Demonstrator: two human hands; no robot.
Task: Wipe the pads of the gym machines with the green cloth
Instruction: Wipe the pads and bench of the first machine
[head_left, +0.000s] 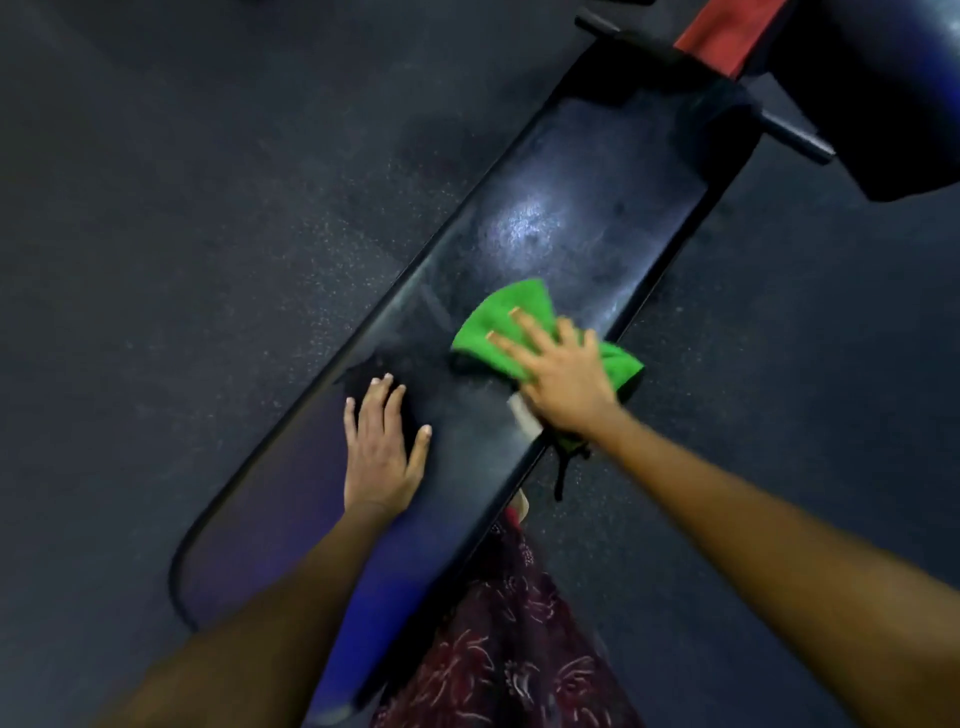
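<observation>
Hands, two: right hand (563, 376) presses one green cloth (511, 322); left hand (383, 447) flat on one bench pad (587, 208).

Cloth (524, 332) on pad (587, 208), right

1. no words, brands or numbers can be read anywhere from where i stand.
2. the long black padded vinyl bench (566, 218) shows only a glossy shine, no label.
3. the bright green microfibre cloth (511, 325) has a pale tag at its edge, too blurred to read.
4. the dark red patterned fabric garment (519, 639) carries a floral print, not lettering.
</observation>
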